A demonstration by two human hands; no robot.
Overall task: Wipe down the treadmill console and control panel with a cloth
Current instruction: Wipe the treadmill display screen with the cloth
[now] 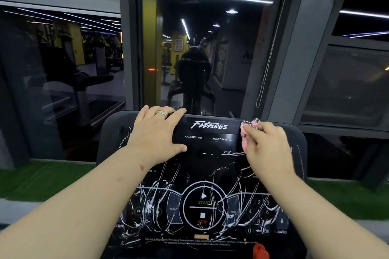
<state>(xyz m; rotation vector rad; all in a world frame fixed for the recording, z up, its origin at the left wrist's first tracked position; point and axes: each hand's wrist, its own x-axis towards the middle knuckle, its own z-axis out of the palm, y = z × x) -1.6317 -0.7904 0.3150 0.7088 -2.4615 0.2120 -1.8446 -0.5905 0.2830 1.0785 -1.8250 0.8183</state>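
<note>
The black treadmill console (208,132) fills the lower middle, with a "Fitness" logo on its top display and a control panel (202,208) below showing START, STOP and number keys under white smear marks. My left hand (156,132) rests on the upper left of the console, fingers over the top edge and thumb stretched across the display. My right hand (265,145) grips a pink and checked cloth (247,130) and presses it against the upper right of the display.
A red safety key (261,250) sits at the console's bottom edge. A dark window (202,48) directly ahead reflects the gym and a person. A bead cord (266,65) hangs at the right. Green turf (42,180) runs below the window.
</note>
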